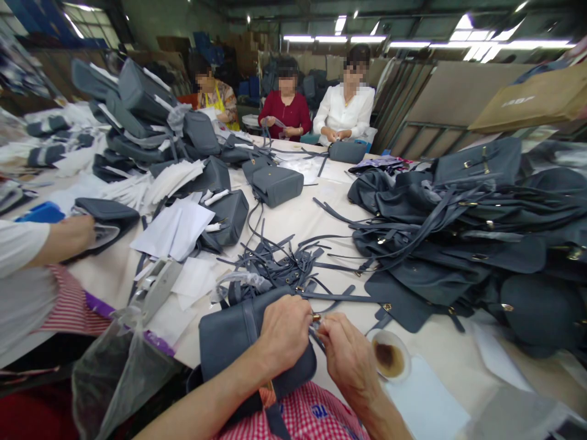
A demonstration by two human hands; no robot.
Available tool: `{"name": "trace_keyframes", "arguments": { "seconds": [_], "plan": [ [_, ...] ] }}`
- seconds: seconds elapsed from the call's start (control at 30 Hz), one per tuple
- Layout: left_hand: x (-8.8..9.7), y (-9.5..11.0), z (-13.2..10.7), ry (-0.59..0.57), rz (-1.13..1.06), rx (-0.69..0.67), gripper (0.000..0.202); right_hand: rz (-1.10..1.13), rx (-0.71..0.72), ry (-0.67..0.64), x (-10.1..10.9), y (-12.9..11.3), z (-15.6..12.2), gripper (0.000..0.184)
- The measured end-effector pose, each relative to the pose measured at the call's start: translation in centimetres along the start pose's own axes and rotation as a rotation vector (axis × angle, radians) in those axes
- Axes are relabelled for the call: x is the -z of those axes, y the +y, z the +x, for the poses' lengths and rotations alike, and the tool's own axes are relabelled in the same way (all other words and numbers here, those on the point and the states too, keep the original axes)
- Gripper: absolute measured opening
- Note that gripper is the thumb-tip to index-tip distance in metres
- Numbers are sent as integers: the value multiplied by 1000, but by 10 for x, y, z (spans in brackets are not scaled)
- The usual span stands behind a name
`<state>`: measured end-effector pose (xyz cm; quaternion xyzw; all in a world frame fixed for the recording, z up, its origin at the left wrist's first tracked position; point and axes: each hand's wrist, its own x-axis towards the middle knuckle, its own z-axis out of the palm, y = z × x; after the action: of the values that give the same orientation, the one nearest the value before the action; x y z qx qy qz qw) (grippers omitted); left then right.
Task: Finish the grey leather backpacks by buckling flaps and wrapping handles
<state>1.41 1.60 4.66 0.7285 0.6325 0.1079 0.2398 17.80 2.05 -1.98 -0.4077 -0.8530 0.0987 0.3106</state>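
A dark blue-grey handbag [229,342] rests at the table's near edge, against my red checked apron [316,415]. My left hand [287,330] lies over the bag's right part, its fingers closed at a small gold buckle [316,317]. Just right of the buckle, my right hand [346,351] pinches a thin dark strap [316,336]; its fingertips are partly hidden. Another strap [348,297] runs right from behind the left hand. Past the bag lies a tangle of loose straps [279,260].
A white bowl of brown liquid [389,354] stands beside my right wrist. Bags are heaped at right [458,226] and far left [142,116]. White paper [174,226] lies left of centre. A co-worker's hand [77,235] holds a bag at left; several people sit across the table.
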Motion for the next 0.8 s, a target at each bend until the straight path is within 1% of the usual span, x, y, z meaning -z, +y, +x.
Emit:
{"name": "trace_keyframes", "arguments": {
  "seconds": [0.03,0.1,0.2,0.27,0.3,0.33,0.4,0.47,0.53,0.57,0.6,0.63,0.67,0.7,0.73,0.77,0.8],
  "plan": [
    [0,-1,0,17,0,12,23,-20,-55,-1,-4,0,-3,18],
    [-1,-4,-1,37,-36,26,24,-29,-173,-57,-11,5,-13,17],
    [2,-9,0,41,-124,36,24,13,-315,-244,-16,17,-31,13],
    [5,-12,2,30,-172,33,25,-11,-417,-371,-14,24,-39,15],
    [7,-13,3,25,-195,30,25,-39,-453,-407,-10,26,-42,17],
    [10,-14,4,16,-221,21,26,-53,-460,-416,-6,26,-42,18],
    [14,-17,6,-4,-288,-6,26,-20,-412,-382,4,22,-38,18],
    [17,-22,7,-27,-385,-32,26,53,-404,-339,16,11,-28,16],
    [18,-30,8,-40,-511,-42,26,164,-480,-320,29,-7,-14,25],
    [18,-34,9,-44,-585,-37,26,268,-525,-333,35,-18,-6,30],
    [19,-38,10,-49,-667,-23,26,408,-561,-387,41,-30,2,33],
    [19,-41,11,-58,-755,-1,26,549,-584,-480,44,-41,10,37],
    [19,-44,13,-68,-848,31,26,652,-591,-602,47,-52,17,40],
    [19,-46,14,-80,-937,63,25,686,-584,-715,47,-62,23,41],
    [19,-47,16,-88,-1013,92,25,655,-569,-790,45,-70,27,41],
    [19,-48,17,-92,-1071,113,24,594,-547,-817,40,-76,30,42],
    [20,-49,19,-88,-1111,126,24,548,-526,-814,34,-80,32,42]
  ]
}}
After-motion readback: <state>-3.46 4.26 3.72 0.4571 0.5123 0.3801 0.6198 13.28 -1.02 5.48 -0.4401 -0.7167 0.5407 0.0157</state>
